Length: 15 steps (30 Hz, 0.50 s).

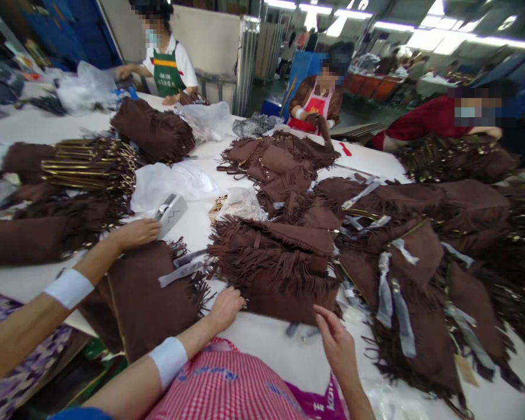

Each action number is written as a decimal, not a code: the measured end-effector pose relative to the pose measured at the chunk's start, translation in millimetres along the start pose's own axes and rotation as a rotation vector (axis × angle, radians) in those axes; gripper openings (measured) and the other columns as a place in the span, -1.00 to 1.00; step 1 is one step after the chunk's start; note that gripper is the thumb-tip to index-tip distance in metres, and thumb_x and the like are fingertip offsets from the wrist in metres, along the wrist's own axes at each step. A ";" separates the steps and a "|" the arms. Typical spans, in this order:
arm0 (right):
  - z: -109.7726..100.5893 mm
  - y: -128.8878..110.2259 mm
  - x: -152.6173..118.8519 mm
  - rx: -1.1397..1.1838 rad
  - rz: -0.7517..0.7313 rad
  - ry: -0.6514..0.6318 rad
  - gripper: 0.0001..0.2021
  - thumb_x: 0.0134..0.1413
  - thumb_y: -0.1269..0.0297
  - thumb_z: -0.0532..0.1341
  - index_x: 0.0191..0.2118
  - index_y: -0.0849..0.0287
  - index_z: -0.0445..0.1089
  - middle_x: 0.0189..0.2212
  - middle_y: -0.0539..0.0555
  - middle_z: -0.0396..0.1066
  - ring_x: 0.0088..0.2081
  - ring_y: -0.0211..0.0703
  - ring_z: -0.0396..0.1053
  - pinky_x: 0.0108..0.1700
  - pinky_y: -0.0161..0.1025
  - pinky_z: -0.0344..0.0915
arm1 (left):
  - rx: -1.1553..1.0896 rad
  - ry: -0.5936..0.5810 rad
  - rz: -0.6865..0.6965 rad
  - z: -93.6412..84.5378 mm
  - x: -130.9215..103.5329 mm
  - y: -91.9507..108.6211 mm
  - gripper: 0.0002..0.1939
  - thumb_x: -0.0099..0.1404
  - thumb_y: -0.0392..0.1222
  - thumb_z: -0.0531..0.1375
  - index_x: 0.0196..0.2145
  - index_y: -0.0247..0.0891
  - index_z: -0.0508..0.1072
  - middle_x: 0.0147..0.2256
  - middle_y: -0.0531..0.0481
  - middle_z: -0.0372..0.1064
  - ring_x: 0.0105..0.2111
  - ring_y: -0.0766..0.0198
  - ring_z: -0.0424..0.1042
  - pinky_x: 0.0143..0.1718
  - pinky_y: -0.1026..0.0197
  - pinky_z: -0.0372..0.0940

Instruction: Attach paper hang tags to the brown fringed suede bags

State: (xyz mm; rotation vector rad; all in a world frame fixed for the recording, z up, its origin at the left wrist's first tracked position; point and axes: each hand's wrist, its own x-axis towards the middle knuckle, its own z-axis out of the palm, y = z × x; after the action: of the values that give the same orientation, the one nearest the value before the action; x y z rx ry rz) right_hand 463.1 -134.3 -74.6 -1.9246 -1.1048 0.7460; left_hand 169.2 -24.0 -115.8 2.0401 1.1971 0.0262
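A dark brown fringed bag (284, 294) lies flat before me on the white table, long fringe across its upper part. At its lower left corner, my left hand (224, 309) has its fingers curled closed on the edge. My right hand (336, 338) pinches the lower edge near the right corner between thumb and forefinger; the exact contact is small and slightly blurred. Just left of my left hand rests another brown bag (157, 297) with a zip along its side and a plastic-wrapped strip (184, 271) on it.
A neighbour's hand (137, 233) touches a grey tape dispenser (172, 214) on the left. Brown bags with plastic-wrapped pulls (402, 321) pile up at right. More bags (280, 154) and clear plastic (175, 184) lie farther back. Several people work around the table (210, 166).
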 end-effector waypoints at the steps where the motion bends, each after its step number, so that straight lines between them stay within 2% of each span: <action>1: -6.9 13.8 -10.0 0.050 0.113 0.020 -0.62 0.05 -0.04 0.18 -0.14 0.10 0.48 -0.13 0.16 0.53 -0.08 0.10 0.46 0.02 0.04 0.37 | -0.032 0.004 -0.011 -3.6 1.3 -1.2 -0.78 0.29 -0.46 -0.02 -0.43 -0.29 0.34 -0.27 -0.20 0.36 -0.08 0.03 0.31 0.06 -0.08 0.15; 3: -15.6 38.9 -26.6 0.129 0.274 0.064 -0.58 -0.04 -0.09 0.21 -0.18 0.13 0.47 -0.18 0.17 0.53 -0.14 0.12 0.47 -0.11 0.01 0.44 | -0.115 0.012 -0.046 -7.3 4.9 -0.5 -0.84 0.28 -0.44 0.00 -0.36 -0.29 0.33 -0.23 -0.18 0.34 -0.07 0.06 0.31 0.05 -0.05 0.16; 5: -16.0 57.5 -35.3 0.163 0.344 0.111 -0.52 -0.13 -0.12 0.22 -0.19 0.16 0.46 -0.15 0.22 0.52 -0.13 0.17 0.47 -0.19 0.02 0.46 | -0.227 0.004 -0.102 -4.8 11.0 5.2 -0.86 0.26 -0.40 0.06 -0.22 -0.28 0.29 -0.20 -0.13 0.33 -0.13 0.14 0.35 -0.06 0.06 0.25; 7: -9.4 68.8 -33.6 0.190 0.368 0.140 -0.45 -0.19 -0.15 0.23 -0.14 0.17 0.43 -0.07 0.27 0.48 -0.08 0.21 0.45 -0.20 0.03 0.46 | -0.357 -0.023 -0.180 2.4 18.6 15.3 -0.77 0.27 -0.32 0.08 -0.10 -0.27 0.23 -0.20 -0.08 0.33 -0.27 0.24 0.39 -0.29 0.22 0.30; 9: 0.3 73.9 -22.5 0.231 0.376 0.149 -0.35 -0.25 -0.16 0.24 -0.04 0.16 0.40 0.05 0.27 0.41 0.01 0.22 0.40 -0.14 0.04 0.45 | -0.485 -0.070 -0.267 9.5 25.3 27.8 -0.73 0.30 -0.22 0.07 -0.05 -0.29 0.19 -0.31 -0.02 0.32 -0.45 0.33 0.37 -0.52 0.34 0.19; 12: 9.2 74.3 0.6 0.279 0.378 0.151 -0.21 -0.37 -0.12 0.30 0.08 0.14 0.32 0.12 0.24 0.35 0.12 0.21 0.30 0.05 0.05 0.34 | -0.649 -0.177 -0.342 9.1 29.2 45.8 -0.68 0.27 -0.05 0.15 -0.14 -0.33 0.27 -0.57 0.15 0.20 -0.68 0.41 0.17 -0.67 0.38 -0.04; 15: 1.4 69.7 13.5 0.339 0.405 0.089 -0.19 -0.42 -0.05 0.36 0.08 0.18 0.33 -0.12 0.21 0.50 0.01 0.21 0.41 0.03 0.10 0.34 | -0.809 -0.267 -0.337 -10.1 24.0 61.4 -0.64 0.13 0.05 0.28 -0.33 -0.30 0.33 -0.67 0.22 0.09 -0.75 0.48 -0.02 -0.69 0.38 -0.14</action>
State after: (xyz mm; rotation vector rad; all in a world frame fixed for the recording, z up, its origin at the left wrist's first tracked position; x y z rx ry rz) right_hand 498.0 -144.1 -135.7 -1.8805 -0.4949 0.9842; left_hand 224.4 -16.8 -79.1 1.0931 1.1018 0.0612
